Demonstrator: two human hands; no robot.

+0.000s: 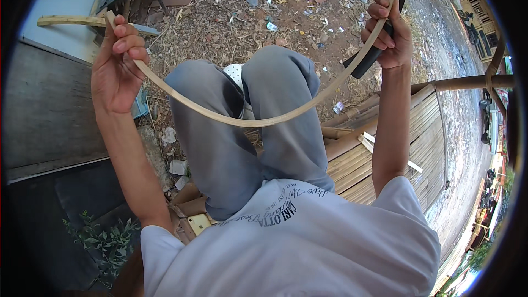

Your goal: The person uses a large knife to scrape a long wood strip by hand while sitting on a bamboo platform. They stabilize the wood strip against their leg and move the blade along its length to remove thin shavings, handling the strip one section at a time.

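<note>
A thin, pale bamboo strip (253, 122) bows down in a U shape above my knees. The fingertips of my left hand (118, 69) pinch its left end between thumb and fingers. On the other side, my right hand (388, 36) is closed around the strip near its right end. The same hand also grips a long black tool (364, 65), which slants behind the strip; its upper part runs to the top edge of the picture, and its kind cannot be made out.
A bamboo slat bench (357, 168) lies to my right, with a bamboo pole (467, 82) beyond it. A phone (198, 223) rests by my left hip. Litter covers the dirt ground (236, 0) ahead. A grey panel (55, 110) and a leafy plant (107, 242) are at left.
</note>
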